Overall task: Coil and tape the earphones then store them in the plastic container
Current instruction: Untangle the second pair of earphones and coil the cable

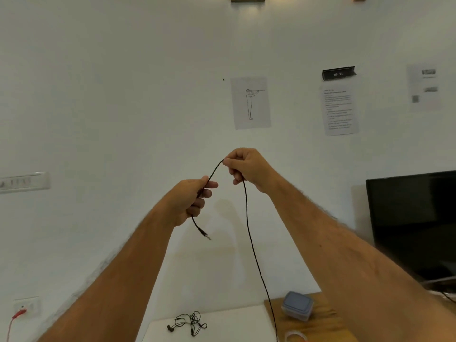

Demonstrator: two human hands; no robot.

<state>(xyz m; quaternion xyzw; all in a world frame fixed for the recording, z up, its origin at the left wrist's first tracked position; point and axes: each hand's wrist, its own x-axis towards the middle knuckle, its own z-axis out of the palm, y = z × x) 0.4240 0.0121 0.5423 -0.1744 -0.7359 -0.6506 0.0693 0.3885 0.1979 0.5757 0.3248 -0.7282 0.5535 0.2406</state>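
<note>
I hold a black earphone cable [249,230] up in front of the wall. My left hand [191,198] grips it near the jack plug [206,235], which dangles below the fist. My right hand [246,169] pinches the cable a little higher and to the right; a short arc spans the two hands. From the right hand the cable hangs down to the table edge. A second tangled pair of black earphones [188,323] lies on the white table part. The plastic container [297,306] with a grey-blue lid stands on the wooden surface. A tape roll [294,336] shows at the bottom edge.
A dark monitor [414,223] stands at the right. Papers hang on the white wall [123,95]. A wall socket with a red plug [21,312] is low on the left, and a switch panel [23,182] sits above it.
</note>
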